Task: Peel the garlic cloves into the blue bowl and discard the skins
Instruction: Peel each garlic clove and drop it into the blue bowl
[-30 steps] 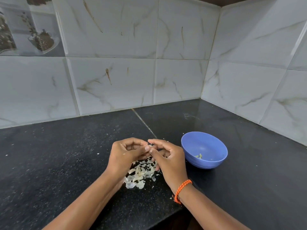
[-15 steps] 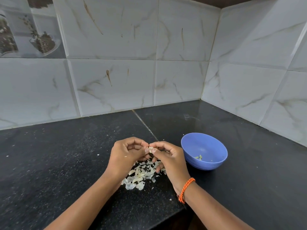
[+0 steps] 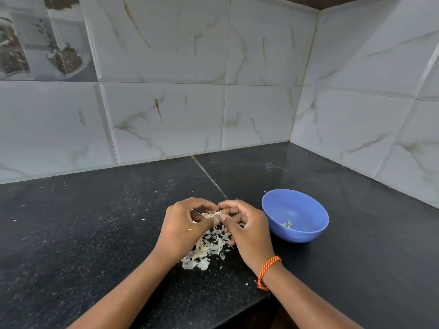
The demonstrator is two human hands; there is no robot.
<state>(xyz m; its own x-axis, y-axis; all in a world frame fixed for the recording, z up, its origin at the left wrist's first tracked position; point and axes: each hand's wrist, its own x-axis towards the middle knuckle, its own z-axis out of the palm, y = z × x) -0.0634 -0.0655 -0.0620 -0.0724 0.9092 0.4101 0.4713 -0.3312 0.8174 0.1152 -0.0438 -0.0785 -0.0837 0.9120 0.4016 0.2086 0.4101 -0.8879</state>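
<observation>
Both of my hands are up over the black counter (image 3: 95, 233), fingertips meeting around 1 garlic clove (image 3: 212, 214). My left hand (image 3: 183, 230) is curled, the forefinger arched over and the thumb tucked under, pinching the left end of the clove. My right hand (image 3: 247, 230) is curled as well, its forefinger and thumb nipping the pale papery skin at the clove's right end, with the other fingers folded loosely beneath. How much of the clove is bare I cannot tell, as my fingers hide most of it. Directly below my hands, and reaching back toward my wrists, lies a loose heap of garlic skins (image 3: 205, 250) on the counter, whitish and curled, with a few stray flakes scattered just beyond it. Just to the right of my right hand, apart from it, stands the blue bowl (image 3: 306, 233), upright on the counter, with a few small yellowish bits (image 3: 288, 224) lying in its bottom. An orange braided band (image 3: 268, 269) circles my right wrist. Beyond my fingertips the counter runs back to a corner of marbled grey wall tiles (image 3: 166, 115), and a seam in the stone (image 3: 209, 176) runs from the wall toward my hands.
</observation>
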